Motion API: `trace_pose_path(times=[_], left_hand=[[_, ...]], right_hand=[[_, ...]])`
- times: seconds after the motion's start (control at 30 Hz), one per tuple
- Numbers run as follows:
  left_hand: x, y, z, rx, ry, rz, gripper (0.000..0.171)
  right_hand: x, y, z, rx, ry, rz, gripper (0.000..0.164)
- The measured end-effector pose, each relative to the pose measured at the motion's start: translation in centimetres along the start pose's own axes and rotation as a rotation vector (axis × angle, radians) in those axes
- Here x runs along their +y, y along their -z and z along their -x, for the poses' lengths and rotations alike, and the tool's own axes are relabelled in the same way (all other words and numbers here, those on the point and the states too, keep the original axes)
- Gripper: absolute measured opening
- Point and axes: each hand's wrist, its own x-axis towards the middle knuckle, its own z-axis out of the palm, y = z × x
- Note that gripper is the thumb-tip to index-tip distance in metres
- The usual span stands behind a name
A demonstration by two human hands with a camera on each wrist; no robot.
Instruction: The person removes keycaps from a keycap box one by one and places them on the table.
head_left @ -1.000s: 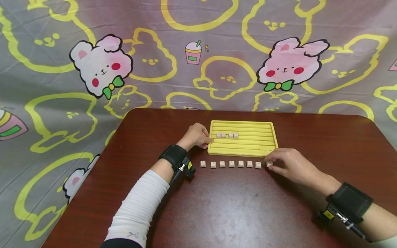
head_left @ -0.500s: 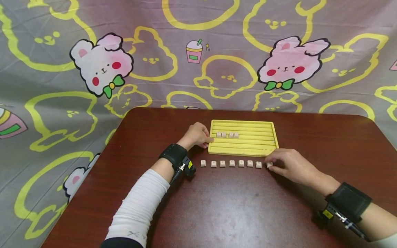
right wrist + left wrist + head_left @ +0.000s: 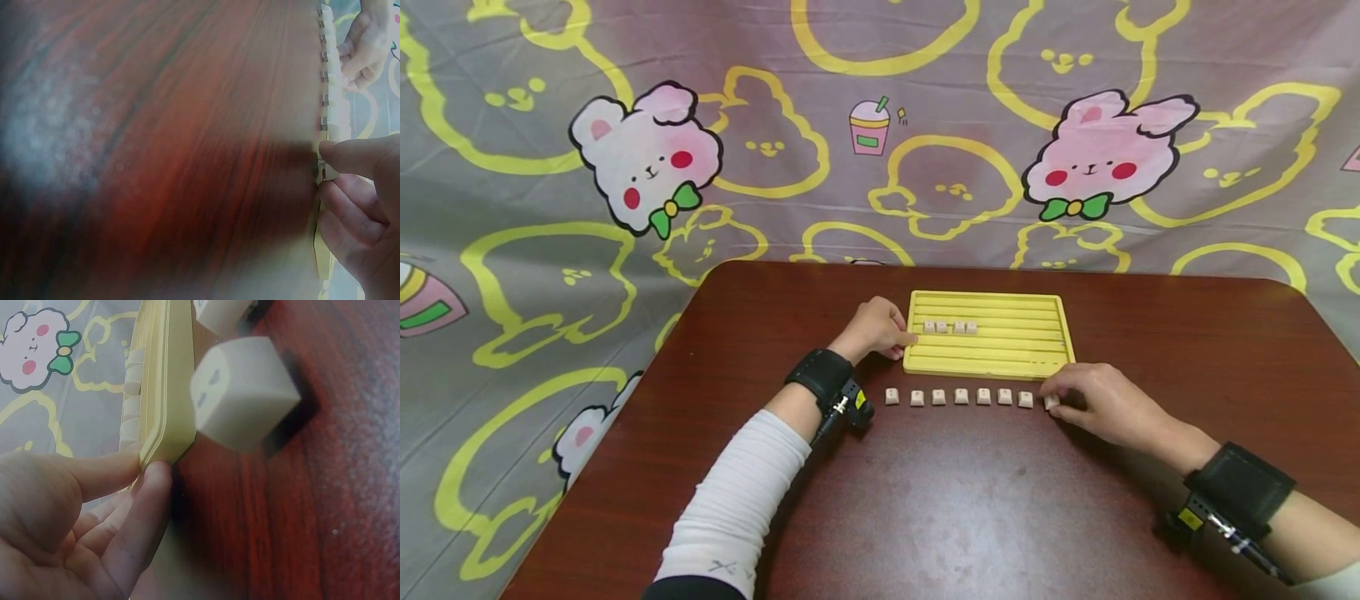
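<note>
My left hand (image 3: 877, 325) pinches the left edge of a yellow ribbed tray (image 3: 1030, 333), thumb above and fingers at the side. Several white keycaps (image 3: 942, 327) sit in one of the tray's grooves, with a gap among them. In front of the tray a row of loose white keycaps (image 3: 961, 397) lies on the table. At the right end of that row my right hand (image 3: 1101, 404) pinches one keycap (image 3: 1052, 402) between thumb and fingers, partly hidden by them. A lettered keycap (image 3: 244, 394) looms close in the left wrist view.
All of this stands on a dark red-brown wooden table (image 3: 955, 500). Behind it hangs a grey curtain (image 3: 850, 200) printed with cartoon animals. Each wrist wears a black strap (image 3: 1242, 487) with a small camera.
The right hand's fingers have shifted slightly, and the keycap they pinch has come a little toward me. The left hand and tray hold still.
</note>
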Motion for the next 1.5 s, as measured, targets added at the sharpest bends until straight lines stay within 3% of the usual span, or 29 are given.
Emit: trace_pose_path(times=[1.5], left_hand=[[0.46, -0.23, -0.11, 0.006, 0.044, 0.017, 0.021]], right_hand=[[0.80, 0.30, -0.37, -0.031, -0.040, -0.007, 0.022]])
